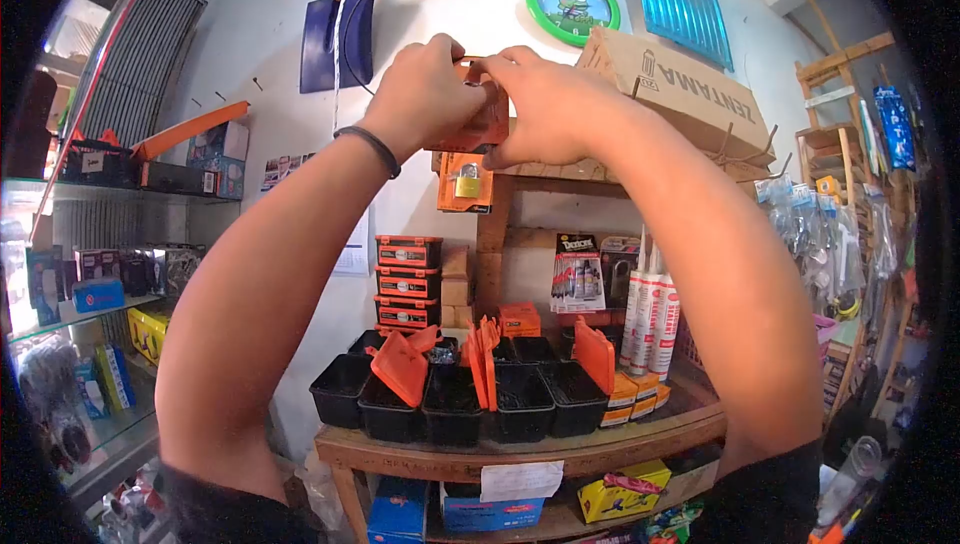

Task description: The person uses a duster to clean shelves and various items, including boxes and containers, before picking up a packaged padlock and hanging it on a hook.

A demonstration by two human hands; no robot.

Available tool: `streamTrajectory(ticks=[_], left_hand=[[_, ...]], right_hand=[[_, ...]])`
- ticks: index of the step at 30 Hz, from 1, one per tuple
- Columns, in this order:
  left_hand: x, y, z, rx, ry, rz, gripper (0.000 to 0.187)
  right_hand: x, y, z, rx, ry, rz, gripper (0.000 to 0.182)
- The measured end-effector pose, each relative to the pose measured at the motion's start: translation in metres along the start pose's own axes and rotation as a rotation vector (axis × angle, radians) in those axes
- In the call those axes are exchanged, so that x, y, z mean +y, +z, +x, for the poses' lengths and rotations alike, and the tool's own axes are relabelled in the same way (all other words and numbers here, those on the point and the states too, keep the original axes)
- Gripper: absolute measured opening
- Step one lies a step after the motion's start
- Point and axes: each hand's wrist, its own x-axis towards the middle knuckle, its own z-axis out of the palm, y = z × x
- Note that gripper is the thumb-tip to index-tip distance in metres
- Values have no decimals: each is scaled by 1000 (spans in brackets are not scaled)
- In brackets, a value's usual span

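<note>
Both my hands are raised to the upper shelf around an orange-red box point(484, 126). My left hand point(430, 89) has its fingers curled over the box's top left. On the right side of the same box, my right hand point(545, 104) presses with its thumb low and fingers at the top. Just below hangs an orange card with a brass padlock point(467, 182). The far side of the box is hidden by my fingers.
Black bins point(524, 399) with orange lids point(402, 368) line a wooden table point(420, 460). Stacked orange-black cases point(407, 284) and white sealant tubes point(662, 329) stand behind. A cardboard carton point(680, 94) lies on the upper shelf, right. Glass shelves point(130, 189) are at left.
</note>
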Motion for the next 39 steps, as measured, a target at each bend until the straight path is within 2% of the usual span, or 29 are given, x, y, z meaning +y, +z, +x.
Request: streamTrajectory(ticks=[4,6,7,9,12,15,17,19,20,24,28,33,37,39], left_hand=[[1,2,0,1,-19,-6,51],[6,-3,4,-70,-140,-48,54],[8,-7,6,-68,-136,-47,54],[9,-13,9,-270,-227,-107,55],[4,-12,2,-395,-228,-84,54],[-10,-3,-13,-386,-212,-161,53],[-21,2,-21,-407,-201,-182,51],[-25,3,-33,-406,-105,-167,48],[-29,6,-35,-449,-123,-138,52],[-36,17,-48,-453,-143,-80,57],[-44,34,-55,-430,-198,-60,55],[-53,52,-68,-423,-262,-67,53],[-55,73,-80,-345,-319,-60,48],[-48,77,-85,-414,-345,-126,33]], right_hand=[[3,-2,8,-4,-22,23,76],[4,-11,13,-65,-53,119,71],[4,-15,15,-61,-51,118,71],[2,-19,17,-250,35,198,67],[-2,-13,17,-360,28,210,67],[-7,2,17,-379,15,201,68],[-10,15,13,-349,0,159,73],[-14,29,8,-191,44,24,80],[-17,34,9,-239,84,7,84],[-23,63,4,-173,127,-86,81],[-24,94,6,-108,187,-95,78],[-20,120,17,-131,221,-87,82],[-16,125,17,-125,200,-43,78],[-13,124,19,-145,190,-68,78]])
